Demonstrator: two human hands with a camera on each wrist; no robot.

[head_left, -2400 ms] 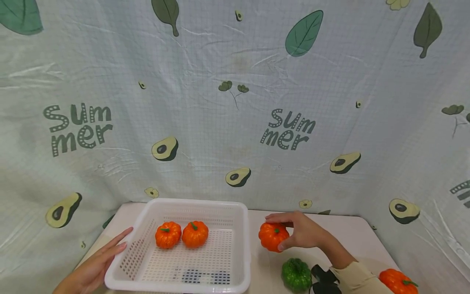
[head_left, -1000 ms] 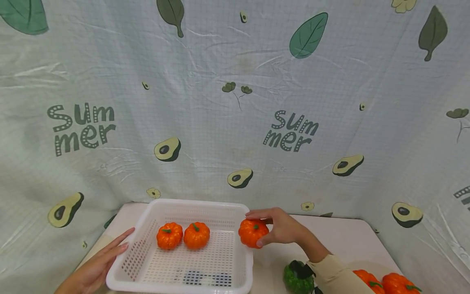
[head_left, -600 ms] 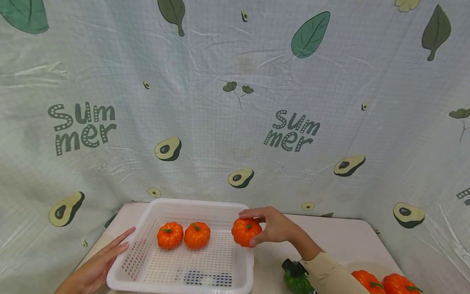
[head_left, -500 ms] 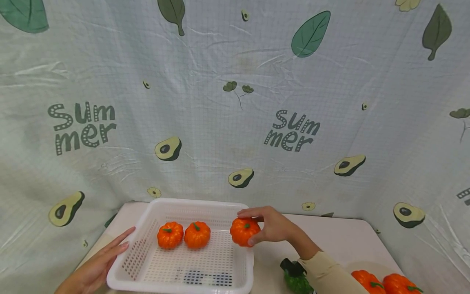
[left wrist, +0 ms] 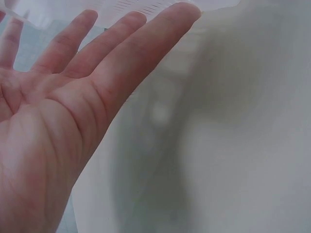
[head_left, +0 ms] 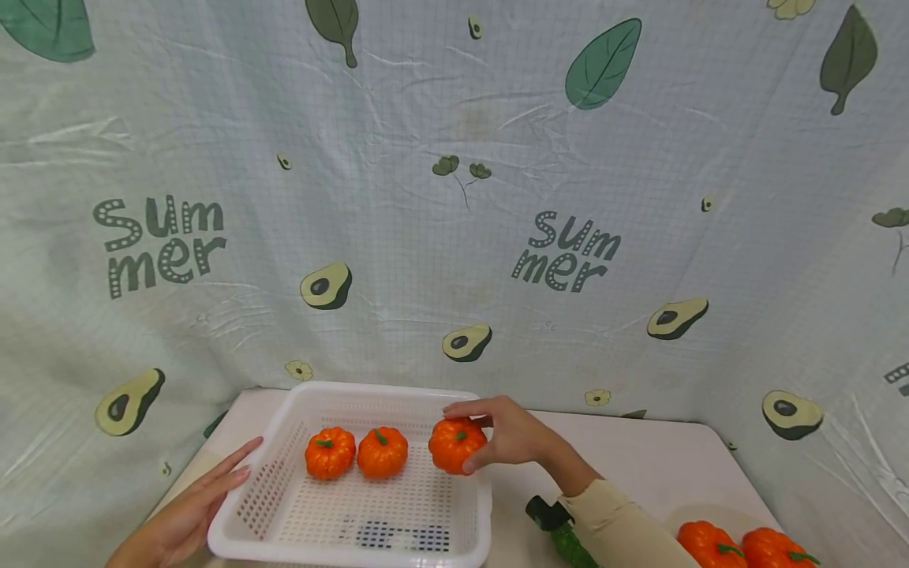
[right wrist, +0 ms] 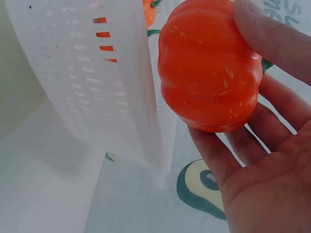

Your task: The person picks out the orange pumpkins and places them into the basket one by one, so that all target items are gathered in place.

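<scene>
My right hand grips a small orange pumpkin with a green stem, held just inside the right rim of a white perforated plastic basket. In the right wrist view, thumb and fingers wrap the pumpkin above the basket's edge. Two more orange pumpkins, a left one and a right one, sit side by side inside the basket. My left hand rests with straight fingers against the basket's left side; in the left wrist view its fingertips touch the basket wall.
Two orange pumpkins lie at the table's lower right. A green pumpkin is partly hidden behind the right forearm and a black wrist camera. A printed curtain hangs behind the white table.
My right hand has carried the orange pumpkin leftward from above the table, over the basket's right rim to its inside. The left hand and the basket have stayed in place.
</scene>
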